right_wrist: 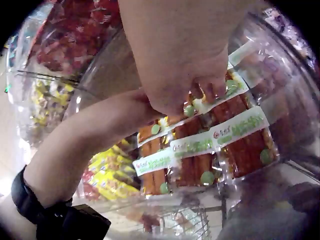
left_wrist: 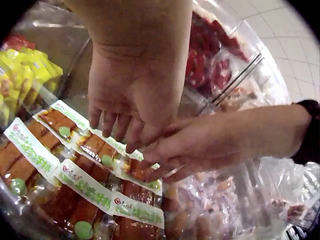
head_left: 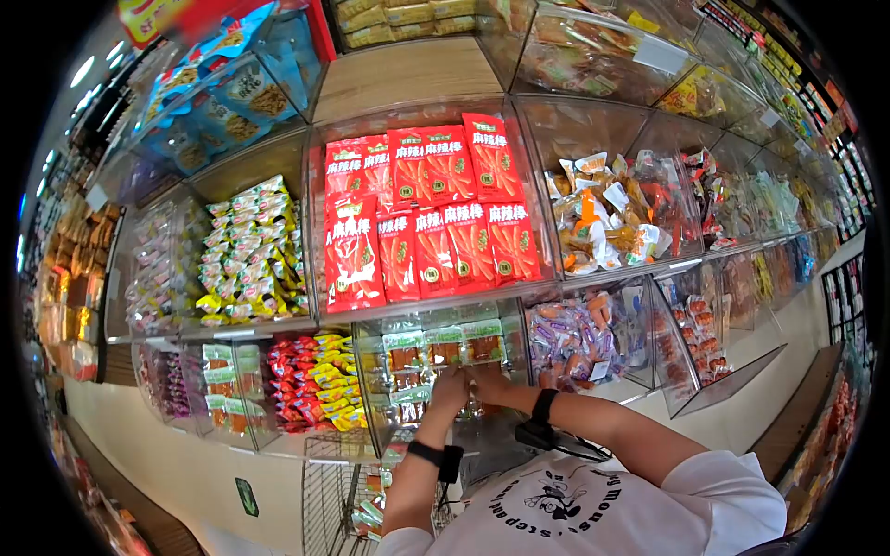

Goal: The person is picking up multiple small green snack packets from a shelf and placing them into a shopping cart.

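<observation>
Both hands are inside a clear bin of brown snack packs (head_left: pixel 408 357) with white and green labels. In the left wrist view, my left hand (left_wrist: pixel 135 95) hangs over the rear packs, its fingers loosely extended and slightly spread. My right hand (left_wrist: pixel 190 147) lies beside it, fingertips at a rear pack (left_wrist: pixel 135 170). From the right wrist view, the fingers of my right hand (right_wrist: pixel 185 82) are bent down at the upper edge of the packs (right_wrist: pixel 240 145); my left hand (right_wrist: pixel 132 110) is partly hidden behind it. Neither hand visibly lifts a pack.
Red snack bags (head_left: pixel 454 208) fill the bin above. Red and yellow packets (head_left: pixel 338 380) lie to the left, purple-wrapped snacks (head_left: pixel 575 338) to the right. Clear bin walls stand around the hands, and a wire cart (head_left: pixel 324 500) holding some packs is below.
</observation>
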The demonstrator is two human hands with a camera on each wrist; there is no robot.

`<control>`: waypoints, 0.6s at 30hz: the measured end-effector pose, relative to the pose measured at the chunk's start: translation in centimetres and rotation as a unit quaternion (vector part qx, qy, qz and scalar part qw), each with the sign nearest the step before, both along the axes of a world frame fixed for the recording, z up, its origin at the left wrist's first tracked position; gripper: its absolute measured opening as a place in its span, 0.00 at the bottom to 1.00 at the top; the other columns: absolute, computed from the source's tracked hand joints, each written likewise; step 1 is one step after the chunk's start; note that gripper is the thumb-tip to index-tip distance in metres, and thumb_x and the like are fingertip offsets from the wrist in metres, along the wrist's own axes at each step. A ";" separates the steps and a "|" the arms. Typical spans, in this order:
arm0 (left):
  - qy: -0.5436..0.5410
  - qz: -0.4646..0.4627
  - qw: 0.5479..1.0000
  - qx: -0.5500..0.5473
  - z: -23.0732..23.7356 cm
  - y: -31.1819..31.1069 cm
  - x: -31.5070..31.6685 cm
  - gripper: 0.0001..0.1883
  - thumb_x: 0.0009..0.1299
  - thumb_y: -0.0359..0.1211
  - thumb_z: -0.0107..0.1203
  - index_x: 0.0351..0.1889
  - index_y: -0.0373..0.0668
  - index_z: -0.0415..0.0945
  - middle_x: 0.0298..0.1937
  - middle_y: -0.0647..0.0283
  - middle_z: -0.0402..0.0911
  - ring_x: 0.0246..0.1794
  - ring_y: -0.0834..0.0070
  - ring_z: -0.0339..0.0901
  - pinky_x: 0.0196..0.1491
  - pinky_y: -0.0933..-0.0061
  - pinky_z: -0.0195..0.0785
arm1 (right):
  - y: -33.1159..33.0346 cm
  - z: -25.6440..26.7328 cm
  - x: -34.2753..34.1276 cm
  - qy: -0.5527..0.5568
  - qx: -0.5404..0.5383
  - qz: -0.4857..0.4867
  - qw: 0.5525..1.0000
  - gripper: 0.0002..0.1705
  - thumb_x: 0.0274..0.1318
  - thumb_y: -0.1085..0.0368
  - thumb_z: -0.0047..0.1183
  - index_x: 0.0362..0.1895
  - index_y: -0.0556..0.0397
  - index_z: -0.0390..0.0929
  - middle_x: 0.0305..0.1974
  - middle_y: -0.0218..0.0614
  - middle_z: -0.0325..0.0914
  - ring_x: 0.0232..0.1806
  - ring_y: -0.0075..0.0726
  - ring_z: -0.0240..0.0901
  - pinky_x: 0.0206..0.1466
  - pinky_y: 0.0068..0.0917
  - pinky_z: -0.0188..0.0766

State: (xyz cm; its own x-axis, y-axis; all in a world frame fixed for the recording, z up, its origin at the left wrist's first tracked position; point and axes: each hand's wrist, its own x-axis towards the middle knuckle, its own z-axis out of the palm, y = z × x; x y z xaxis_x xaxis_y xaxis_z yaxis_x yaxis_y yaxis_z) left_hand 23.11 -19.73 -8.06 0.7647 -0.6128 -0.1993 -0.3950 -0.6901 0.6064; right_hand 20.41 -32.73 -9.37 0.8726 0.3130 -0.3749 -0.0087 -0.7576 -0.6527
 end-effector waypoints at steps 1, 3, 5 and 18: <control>0.025 0.060 0.996 -0.066 2.5 0.7 -1.4 0.16 0.54 0.29 0.44 0.41 0.36 0.66 0.42 0.50 0.67 0.43 0.57 0.65 0.45 0.65 0.58 | 0.2 1.6 -1.1 0.013 0.028 -0.001 1.000 0.24 0.39 0.64 0.43 0.44 0.62 0.59 0.34 0.49 0.68 0.35 0.52 0.66 0.35 0.40 0.63; -0.007 0.119 0.989 -0.092 6.0 1.8 -4.6 0.15 0.53 0.26 0.42 0.39 0.37 0.67 0.41 0.50 0.68 0.42 0.58 0.65 0.46 0.67 0.58 | 0.4 3.1 -3.0 0.023 0.062 0.029 0.997 0.22 0.41 0.64 0.42 0.44 0.57 0.60 0.35 0.51 0.67 0.34 0.53 0.65 0.33 0.41 0.62; -0.023 0.182 0.975 -0.122 9.3 2.8 -8.2 0.14 0.52 0.24 0.41 0.39 0.37 0.67 0.40 0.51 0.69 0.42 0.58 0.66 0.47 0.68 0.58 | 0.6 4.7 -5.1 0.041 0.085 0.063 0.994 0.23 0.41 0.65 0.42 0.47 0.51 0.59 0.36 0.52 0.66 0.35 0.54 0.65 0.35 0.42 0.62; -0.029 0.615 0.784 -0.081 6.5 10.8 -39.3 0.15 0.51 0.22 0.41 0.38 0.37 0.67 0.34 0.53 0.70 0.31 0.62 0.68 0.36 0.70 0.62 | 1.3 7.1 -13.7 -0.303 0.002 0.214 0.929 0.28 0.40 0.61 0.46 0.49 0.58 0.57 0.46 0.44 0.61 0.47 0.45 0.57 0.50 0.35 0.54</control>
State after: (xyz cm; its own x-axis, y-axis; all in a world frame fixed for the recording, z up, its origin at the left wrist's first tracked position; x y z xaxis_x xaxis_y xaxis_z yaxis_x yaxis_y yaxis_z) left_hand -16.19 -8.98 -1.53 0.8022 0.5808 -0.1381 0.4782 -0.4865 0.7312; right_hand 6.67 -31.41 -2.28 0.7186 0.6798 0.1465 0.6621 -0.6045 -0.4429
